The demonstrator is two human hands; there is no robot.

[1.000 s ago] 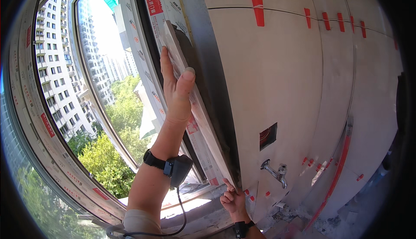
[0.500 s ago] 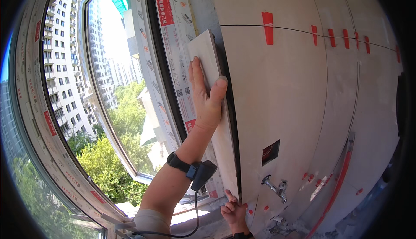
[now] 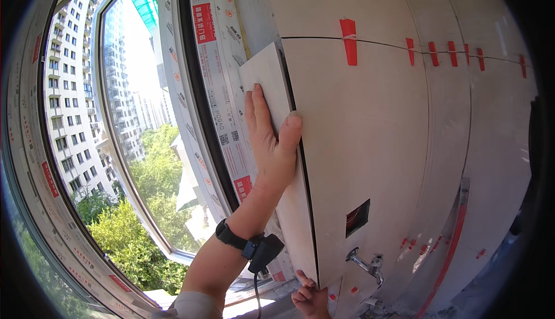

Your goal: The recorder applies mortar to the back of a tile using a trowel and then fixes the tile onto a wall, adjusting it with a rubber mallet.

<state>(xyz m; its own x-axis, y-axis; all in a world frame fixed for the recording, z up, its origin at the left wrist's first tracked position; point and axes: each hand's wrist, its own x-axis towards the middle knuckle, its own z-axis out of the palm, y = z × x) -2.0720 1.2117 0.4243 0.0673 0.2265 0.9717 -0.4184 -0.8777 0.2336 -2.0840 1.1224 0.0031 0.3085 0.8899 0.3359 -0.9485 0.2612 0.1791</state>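
Observation:
A long, narrow pale wall tile (image 3: 298, 226) stands upright in the corner between the window frame and the tiled wall. My left hand (image 3: 276, 148) lies flat on its upper part, fingers pointing up and thumb at the right edge. At the tile's lower end, the fingers of my right hand (image 3: 311, 300) are bent against the bottom corner. Part of that hand is cut off by the lower rim of the view. A thin dark gap runs between the strip and the neighbouring large wall tile (image 3: 347, 128).
Red wedge clips (image 3: 349, 42) sit along the horizontal joint. Below a square cut-out (image 3: 357, 219) with wires, a metal tap (image 3: 367, 266) sticks out of the wall. An open window sash (image 3: 144, 134) is at left. A red hose-like strip (image 3: 442, 273) runs down at right.
The strip's upper part has moved in toward the wall, and the dark gap at its right edge has narrowed. Both hands stay on it. The view has shifted slightly.

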